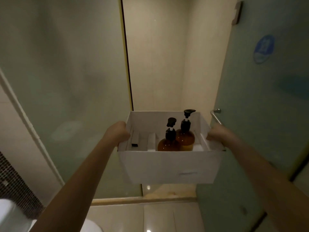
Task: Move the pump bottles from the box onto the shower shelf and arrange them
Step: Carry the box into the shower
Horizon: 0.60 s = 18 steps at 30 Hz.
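Note:
I hold a white cardboard box [168, 166] in the air in front of the shower opening. My left hand [117, 132] grips its left wall and my right hand [215, 133] grips its right wall. Two amber pump bottles with black pumps stand upright inside, toward the right: a nearer one [168, 141] and a taller-looking one [185, 136] just behind it, touching. A small black-tipped item [135, 139] and white packets lie in the box's left part. No shower shelf is in view.
Frosted glass panel [66, 81] stands on the left. A glass shower door [267, 97] with a chrome handle [215, 116] and a blue round sticker [264, 49] hangs open at right. Beige tiled shower walls lie ahead, a raised threshold [143, 200] below. A toilet [13, 216] is at bottom left.

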Available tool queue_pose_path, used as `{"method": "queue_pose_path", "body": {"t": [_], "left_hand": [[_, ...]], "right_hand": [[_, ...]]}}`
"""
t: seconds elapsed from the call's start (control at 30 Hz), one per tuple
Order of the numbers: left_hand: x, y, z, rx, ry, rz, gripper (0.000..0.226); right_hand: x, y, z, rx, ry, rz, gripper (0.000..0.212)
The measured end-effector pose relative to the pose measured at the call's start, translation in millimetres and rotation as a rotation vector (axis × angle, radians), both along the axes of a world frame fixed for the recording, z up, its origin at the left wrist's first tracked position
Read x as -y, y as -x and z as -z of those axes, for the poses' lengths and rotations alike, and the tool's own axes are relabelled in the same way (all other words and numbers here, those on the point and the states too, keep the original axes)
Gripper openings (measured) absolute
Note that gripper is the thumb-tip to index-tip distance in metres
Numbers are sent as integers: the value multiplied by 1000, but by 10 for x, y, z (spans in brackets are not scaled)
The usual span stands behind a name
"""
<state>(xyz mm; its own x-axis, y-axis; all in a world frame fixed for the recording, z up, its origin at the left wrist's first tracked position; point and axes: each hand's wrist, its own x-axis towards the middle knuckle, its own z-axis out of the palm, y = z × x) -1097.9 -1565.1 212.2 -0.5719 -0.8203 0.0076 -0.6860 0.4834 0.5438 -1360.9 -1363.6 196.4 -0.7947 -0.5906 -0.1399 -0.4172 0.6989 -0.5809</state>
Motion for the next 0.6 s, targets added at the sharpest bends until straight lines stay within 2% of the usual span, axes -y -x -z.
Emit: {"method": "queue_pose_path", "body": {"t": [0.1, 0.17, 0.3, 0.4, 0.6], "left_hand": [[348, 376, 39, -10, 3, 4, 29], [570, 655, 55, 2, 16, 5, 29], [991, 1207, 57, -17, -3, -17, 30], [1301, 1607, 74, -56, -32, -31, 30], [1876, 2324, 71, -54, -41, -36, 29]], "right_hand": [[342, 415, 60, 29, 46, 0, 32], [574, 669, 56, 18, 55, -16, 10], [1006, 1185, -12, -26, -53, 2, 34], [1301, 1536, -93, -66, -90, -14, 35], [1803, 2169, -125, -19, -95, -9, 36]]}}
